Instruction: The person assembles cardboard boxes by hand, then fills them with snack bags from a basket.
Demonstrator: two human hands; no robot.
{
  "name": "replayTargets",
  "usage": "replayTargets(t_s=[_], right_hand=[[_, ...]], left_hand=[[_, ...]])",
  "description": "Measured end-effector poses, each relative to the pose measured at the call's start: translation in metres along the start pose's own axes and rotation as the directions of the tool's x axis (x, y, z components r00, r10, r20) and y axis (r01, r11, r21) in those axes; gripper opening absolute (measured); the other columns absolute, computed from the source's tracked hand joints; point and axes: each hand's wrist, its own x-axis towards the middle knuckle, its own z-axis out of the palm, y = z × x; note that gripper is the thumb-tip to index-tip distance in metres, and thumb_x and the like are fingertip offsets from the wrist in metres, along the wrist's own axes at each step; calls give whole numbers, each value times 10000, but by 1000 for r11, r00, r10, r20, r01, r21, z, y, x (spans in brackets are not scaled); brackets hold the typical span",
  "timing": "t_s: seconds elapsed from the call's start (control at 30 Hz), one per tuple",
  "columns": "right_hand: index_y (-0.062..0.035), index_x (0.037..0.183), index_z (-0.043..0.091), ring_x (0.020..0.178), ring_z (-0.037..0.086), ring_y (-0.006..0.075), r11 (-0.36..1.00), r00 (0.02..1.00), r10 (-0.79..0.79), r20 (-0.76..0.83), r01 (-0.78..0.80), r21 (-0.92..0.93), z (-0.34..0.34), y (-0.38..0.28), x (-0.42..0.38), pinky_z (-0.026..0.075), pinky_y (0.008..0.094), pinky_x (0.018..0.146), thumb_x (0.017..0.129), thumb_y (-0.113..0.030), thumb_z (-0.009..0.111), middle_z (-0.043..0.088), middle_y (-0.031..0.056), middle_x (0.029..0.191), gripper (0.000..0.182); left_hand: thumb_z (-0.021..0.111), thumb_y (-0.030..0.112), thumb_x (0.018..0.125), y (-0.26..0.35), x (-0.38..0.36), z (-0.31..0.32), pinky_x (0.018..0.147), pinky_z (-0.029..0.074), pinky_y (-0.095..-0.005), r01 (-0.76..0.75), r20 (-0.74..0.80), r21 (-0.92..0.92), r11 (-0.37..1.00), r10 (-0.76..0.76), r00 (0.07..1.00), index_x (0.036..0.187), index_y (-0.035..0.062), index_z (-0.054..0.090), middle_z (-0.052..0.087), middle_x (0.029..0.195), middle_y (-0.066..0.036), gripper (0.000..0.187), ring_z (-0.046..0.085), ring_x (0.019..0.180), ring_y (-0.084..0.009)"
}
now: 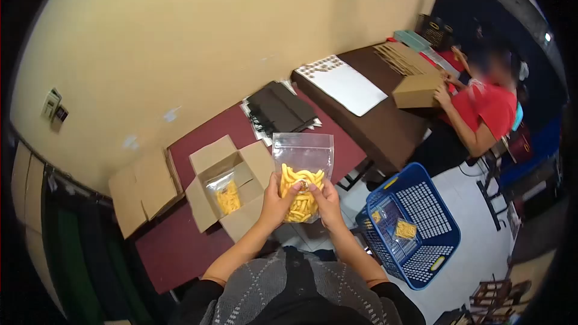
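Note:
Between my two hands I hold up a clear zip bag of yellow snack sticks (296, 209), its transparent top part standing free above the snacks. My left hand (278, 200) grips its left side and my right hand (327, 203) its right side. Both thumbs press the front near a small round label. Just left of the bag, an open cardboard box (201, 209) contains another snack bag (227, 197). To my right, a blue plastic basket (425, 204) has a snack bag (406, 229) lying at its bottom, with another partly visible beside it.
The box rests on a maroon table (171, 259) along the wall. Flattened cardboard (144, 189) and a dark stack of bags (280, 108) lie there too. A white sheet (349, 90) covers part of a brown table (391, 135). A person in red (484, 108) handles a carton (415, 91).

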Motion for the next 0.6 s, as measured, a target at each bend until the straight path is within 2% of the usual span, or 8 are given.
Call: replayTargets(t_s=[0.1, 0.23, 0.3, 0.37, 0.43, 0.5, 0.57, 0.6], right_hand=[[29, 1156, 492, 977, 558, 124, 993, 993, -27, 114, 40, -109, 35, 7, 1, 438, 268, 866, 884, -71, 581, 593, 80, 1080, 303], [24, 1142, 509, 939, 570, 123, 993, 985, 47, 168, -27, -117, 67, 25, 2, 450, 259, 845, 897, -117, 574, 596, 87, 1067, 291], [42, 1162, 502, 944, 566, 109, 979, 964, 194, 182, -201, 17, 79, 25, 4, 450, 247, 830, 898, -109, 574, 604, 85, 1067, 312], [45, 1131, 526, 925, 574, 110, 987, 959, 161, 232, -153, -53, 95, 19, 4, 456, 247, 818, 894, -111, 581, 614, 84, 1040, 289], [50, 1103, 537, 918, 584, 117, 971, 944, 57, 325, 23, -237, 103, 23, 5, 474, 249, 792, 915, -153, 551, 621, 101, 1029, 277], [52, 1097, 545, 923, 586, 119, 971, 930, 152, 335, -77, -227, 110, 27, 7, 474, 251, 793, 906, -141, 566, 624, 103, 1031, 273], [46, 1070, 551, 894, 583, 108, 970, 921, 243, 305, -240, -46, 117, 29, 8, 467, 244, 787, 867, -85, 614, 625, 92, 998, 249], [36, 1087, 527, 897, 582, 111, 979, 915, 200, 350, -175, -103, 120, 26, 7, 468, 244, 785, 871, -81, 607, 614, 90, 999, 259]], left_hand=[[524, 113, 915, 12, -13, -23, 864, 415, -274, -19, -108, 101, 995, 30, 994, 1116, -8, 442, 550, 1042, -100, 248, 514, 984, -126], [479, 181, 940, 12, -26, -60, 873, 411, -283, -109, -284, 26, 994, 112, 952, 1148, -20, 438, 550, 1077, -113, 292, 520, 1006, -148], [456, 200, 949, 16, -32, -77, 883, 408, -283, -130, -293, 113, 985, 158, 943, 1153, -21, 438, 548, 1108, -127, 301, 520, 1020, -153], [456, 199, 949, 25, -39, -81, 889, 408, -286, -101, -306, 158, 982, 146, 941, 1179, -19, 427, 547, 1124, -132, 319, 518, 1033, -156], [443, 214, 954, 29, -46, -83, 890, 409, -290, -40, -353, 171, 984, 99, 930, 1194, -13, 421, 550, 1120, -132, 332, 520, 1033, -160], [475, 188, 942, 21, -50, -90, 883, 414, -290, -59, -424, 52, 997, 76, 903, 1187, -9, 425, 544, 1122, -128, 318, 522, 1026, -160], [519, 129, 917, 11, -53, -102, 877, 420, -288, -139, -501, -47, 989, 97, 860, 1174, -7, 423, 537, 1129, -121, 307, 523, 1018, -155], [518, 115, 913, 30, -56, -101, 898, 407, -290, -98, -474, -33, 995, 71, 878, 1184, -6, 410, 530, 1129, -117, 316, 515, 1022, -152]])
